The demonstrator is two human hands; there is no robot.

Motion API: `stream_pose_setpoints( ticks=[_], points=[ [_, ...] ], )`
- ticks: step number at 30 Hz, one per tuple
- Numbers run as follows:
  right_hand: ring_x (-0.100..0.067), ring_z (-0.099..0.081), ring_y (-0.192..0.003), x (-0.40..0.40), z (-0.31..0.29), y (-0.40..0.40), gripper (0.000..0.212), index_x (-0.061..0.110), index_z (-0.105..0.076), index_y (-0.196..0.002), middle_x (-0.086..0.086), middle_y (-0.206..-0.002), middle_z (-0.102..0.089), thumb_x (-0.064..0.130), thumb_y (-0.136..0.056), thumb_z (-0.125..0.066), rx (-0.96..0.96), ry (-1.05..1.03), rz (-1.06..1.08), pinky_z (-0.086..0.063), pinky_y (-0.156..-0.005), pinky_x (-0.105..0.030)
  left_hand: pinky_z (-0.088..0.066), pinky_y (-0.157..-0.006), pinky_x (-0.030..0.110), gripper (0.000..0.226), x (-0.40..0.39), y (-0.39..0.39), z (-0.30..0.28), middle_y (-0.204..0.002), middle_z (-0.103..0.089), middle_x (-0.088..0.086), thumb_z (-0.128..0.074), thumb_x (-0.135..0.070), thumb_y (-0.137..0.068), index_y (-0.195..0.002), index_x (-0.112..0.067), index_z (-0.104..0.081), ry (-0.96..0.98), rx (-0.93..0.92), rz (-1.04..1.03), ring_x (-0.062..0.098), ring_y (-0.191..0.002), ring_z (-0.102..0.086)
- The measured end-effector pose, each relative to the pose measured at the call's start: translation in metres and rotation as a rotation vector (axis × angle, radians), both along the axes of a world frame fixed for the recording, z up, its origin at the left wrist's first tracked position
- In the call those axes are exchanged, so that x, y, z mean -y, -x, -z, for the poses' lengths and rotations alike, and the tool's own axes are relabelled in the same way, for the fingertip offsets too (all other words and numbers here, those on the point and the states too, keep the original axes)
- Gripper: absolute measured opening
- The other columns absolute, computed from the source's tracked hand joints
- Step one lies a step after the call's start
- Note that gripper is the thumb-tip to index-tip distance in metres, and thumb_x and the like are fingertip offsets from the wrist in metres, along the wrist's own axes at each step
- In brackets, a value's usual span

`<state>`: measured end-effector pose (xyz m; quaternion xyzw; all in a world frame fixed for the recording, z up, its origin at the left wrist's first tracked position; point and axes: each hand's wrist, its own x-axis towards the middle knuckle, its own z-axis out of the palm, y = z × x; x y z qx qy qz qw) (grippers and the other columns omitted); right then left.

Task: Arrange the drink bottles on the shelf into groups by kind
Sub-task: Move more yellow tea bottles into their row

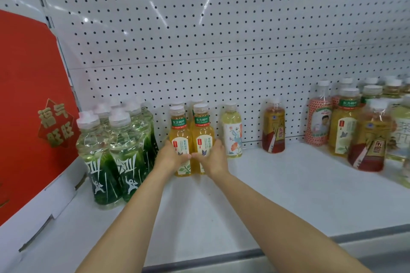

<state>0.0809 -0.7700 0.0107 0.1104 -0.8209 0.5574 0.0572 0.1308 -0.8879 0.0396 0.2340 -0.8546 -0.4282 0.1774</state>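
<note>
Head view: two small yellow tea bottles with white caps and green neck bands [190, 139] standing side by side on the white shelf [255, 195], between the green-wrapped clear bottles [115, 157] and the pale flower-label bottle [231, 132]. Could tip or knock neighbours if pushed too fast. Both arms stretched straight forward. Left hand [169, 157] cupping the left bottle, right hand [214, 158] cupping the right one, each grip wrapped round its bottle, fingertips almost meeting.

Yellow tea bottles [190, 139] upright, grouped beside green-labelled bottles [115, 153]
</note>
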Motion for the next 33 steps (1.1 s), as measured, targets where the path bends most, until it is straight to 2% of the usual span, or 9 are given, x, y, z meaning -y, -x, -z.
stream_pose_setpoints(
  ticks=[6, 9, 12, 15, 18, 23, 29, 33],
  points=[
    [-0.022, -0.059, -0.110, 0.000, 0.003, 0.005, 0.066, 0.016, -0.041, -0.123, -0.004, -0.121, -0.056, 0.032, -0.073, -0.082, 0.020, 0.032, -0.022, -0.054, -0.090, -0.037, -0.054, -0.090, 0.045, 0.068, 0.002, 0.005, 0.005, -0.127, -0.064, 0.007, -0.083, -0.025, -0.077, -0.134, -0.016, -0.046, 0.023, 0.003, 0.005, 0.028, -0.115, -0.064],
    [-0.021, -0.060, -0.109, -0.006, 0.005, 0.001, 0.067, 0.017, -0.043, -0.123, -0.004, -0.121, -0.058, 0.036, -0.071, -0.082, 0.039, 0.014, -0.032, -0.055, -0.090, -0.041, -0.055, -0.091, 0.044, 0.064, -0.002, 0.002, 0.008, -0.129, -0.063, 0.007, -0.081, -0.029, -0.080, -0.133, -0.016, -0.048, 0.080, 0.000, -0.017, 0.028, -0.114, -0.064],
    [-0.023, -0.056, -0.115, -0.031, 0.006, -0.008, 0.068, 0.015, -0.043, -0.129, -0.005, -0.128, -0.055, 0.043, -0.076, -0.075, -0.050, -0.116, -0.005, -0.053, -0.092, -0.040, -0.050, -0.095, 0.047, 0.077, -0.016, -0.010, 0.005, -0.138, -0.049, 0.017, -0.078, -0.034, -0.083, -0.141, -0.006, -0.037, 0.247, -0.074, -0.179, 0.036, -0.121, -0.055],
    [-0.025, -0.051, -0.118, -0.074, 0.001, -0.017, 0.068, 0.012, -0.043, -0.133, -0.006, -0.129, -0.053, 0.047, -0.081, -0.069, -0.192, -0.259, 0.048, -0.049, -0.093, -0.038, -0.041, -0.104, 0.049, 0.082, -0.044, -0.026, -0.006, -0.141, -0.044, 0.023, -0.077, -0.035, -0.083, -0.143, 0.000, -0.033, 0.510, -0.257, -0.263, 0.039, -0.128, -0.045],
    [-0.025, -0.050, -0.119, -0.125, -0.008, -0.023, 0.058, 0.013, -0.045, -0.134, -0.007, -0.129, -0.054, 0.042, -0.088, -0.064, -0.336, -0.386, 0.081, -0.044, -0.093, -0.034, -0.033, -0.111, 0.048, 0.079, -0.078, -0.025, -0.010, -0.145, -0.042, 0.021, -0.075, -0.033, -0.084, -0.145, -0.002, -0.035, 0.635, -0.336, -0.186, 0.038, -0.134, -0.038],
    [-0.025, -0.051, -0.115, -0.211, -0.022, -0.031, 0.050, 0.012, -0.047, -0.132, -0.007, -0.125, -0.057, 0.037, -0.091, -0.060, -0.445, -0.544, 0.169, -0.044, -0.094, -0.035, -0.043, -0.100, 0.043, 0.058, -0.146, -0.007, -0.012, -0.135, -0.050, 0.013, -0.071, -0.035, -0.087, -0.135, -0.009, -0.049, 0.755, -0.306, 0.063, 0.032, -0.123, -0.047],
    [-0.025, -0.047, -0.124, -0.302, -0.042, -0.032, 0.052, 0.013, -0.046, -0.136, -0.007, -0.132, -0.055, 0.037, -0.092, -0.059, -0.528, -0.622, 0.265, -0.039, -0.100, -0.036, -0.041, -0.101, 0.039, 0.051, -0.240, 0.018, -0.022, -0.136, -0.052, 0.009, -0.062, -0.040, -0.094, -0.136, -0.014, -0.049, 0.740, -0.245, 0.233, 0.029, -0.125, -0.048],
    [-0.027, -0.052, -0.116, -0.352, -0.064, -0.026, 0.047, 0.012, -0.051, -0.130, -0.008, -0.123, -0.060, 0.034, -0.090, -0.061, -0.597, -0.635, 0.323, -0.044, -0.091, -0.037, -0.043, -0.095, 0.041, 0.052, -0.293, 0.038, -0.038, -0.138, -0.050, 0.010, -0.059, -0.041, -0.094, -0.137, -0.013, -0.050, 0.718, -0.234, 0.288, 0.031, -0.123, -0.050]
  ],
)
